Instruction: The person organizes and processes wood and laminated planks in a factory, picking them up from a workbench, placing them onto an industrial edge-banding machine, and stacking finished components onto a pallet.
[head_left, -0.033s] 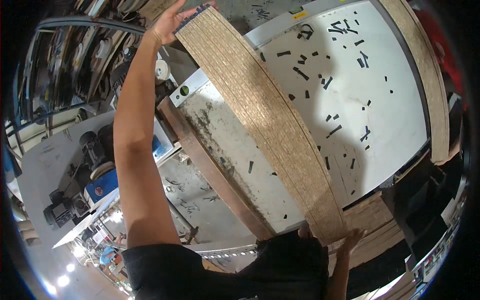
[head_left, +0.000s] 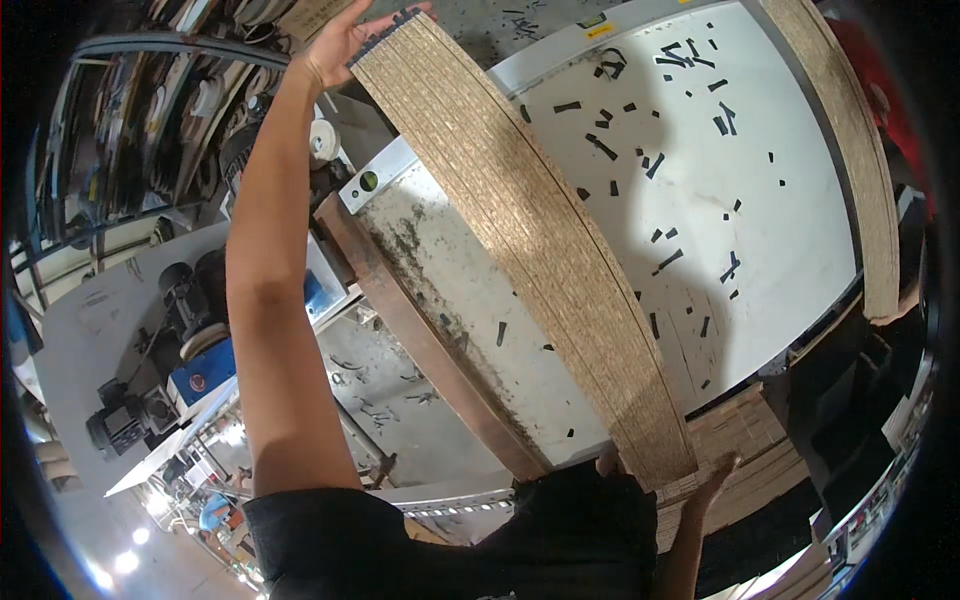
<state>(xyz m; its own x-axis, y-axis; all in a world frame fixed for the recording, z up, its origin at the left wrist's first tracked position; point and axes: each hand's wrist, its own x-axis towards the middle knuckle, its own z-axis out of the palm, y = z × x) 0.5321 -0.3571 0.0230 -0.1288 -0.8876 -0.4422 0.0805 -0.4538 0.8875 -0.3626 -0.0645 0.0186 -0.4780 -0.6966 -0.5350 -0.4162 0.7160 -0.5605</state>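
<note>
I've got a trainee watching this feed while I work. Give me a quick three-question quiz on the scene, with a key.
1. Which hand is at the far end of the stack of boards?
2. True or false: black scraps lie on both sides of the stack.
3. Seen from above, the brown beam lies: A) left of the stack; B) right of it; C) on top of it.

Key: 1. The left hand. 2. True. 3. A.

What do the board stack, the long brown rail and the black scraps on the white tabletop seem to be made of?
Board stack: probably unfinished particleboard; the visible faces are tan and flecked like pressed chips.
Brown rail: wood or rusty metal; its worn reddish-brown surface leaves that open.
Black scraps: perhaps plastic edging offcuts, being dark, thin-looking strips; too small to be sure.
</note>
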